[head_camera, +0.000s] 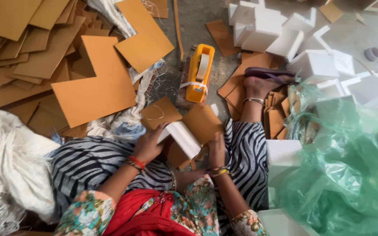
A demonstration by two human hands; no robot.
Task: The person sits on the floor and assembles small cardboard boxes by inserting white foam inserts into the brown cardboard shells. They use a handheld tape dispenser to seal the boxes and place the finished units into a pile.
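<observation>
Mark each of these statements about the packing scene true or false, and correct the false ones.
1. Both hands hold a white foam block against brown cardboard. True: the left hand and right hand grip the white foam block with the cardboard piece behind it.
2. The tape dispenser is blue. False: the tape dispenser is orange-yellow.
3. A green plastic bag lies at the right. True: the green plastic bag fills the lower right.
4. The tape dispenser is held in the right hand. False: it sits on the floor beyond the hands.
</observation>
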